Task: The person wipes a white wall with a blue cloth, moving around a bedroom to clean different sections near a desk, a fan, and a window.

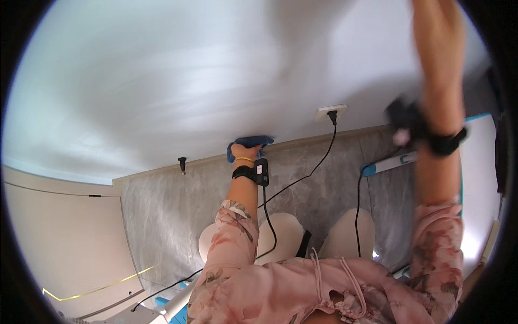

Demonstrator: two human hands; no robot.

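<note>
A blue cloth (253, 141) is bunched in my left hand (244, 152), low on the white wall (189, 70) just above the skirting. My fingers are closed around the cloth, which spreads out on both sides of them. My right arm reaches up along the right side, and my right hand (440, 21) is smeared by motion at the upper edge. Its fingers lie beyond the picture, so what it holds, if anything, is hidden. Each wrist wears a black strap with a small device.
A black plug sits in the wall socket (330, 112), its cable crossing the grey floor (162, 216). A black door stop (182, 164) stands by the skirting. White-and-blue panels (477, 178) are at the right; a pale door (65, 232) is at the left.
</note>
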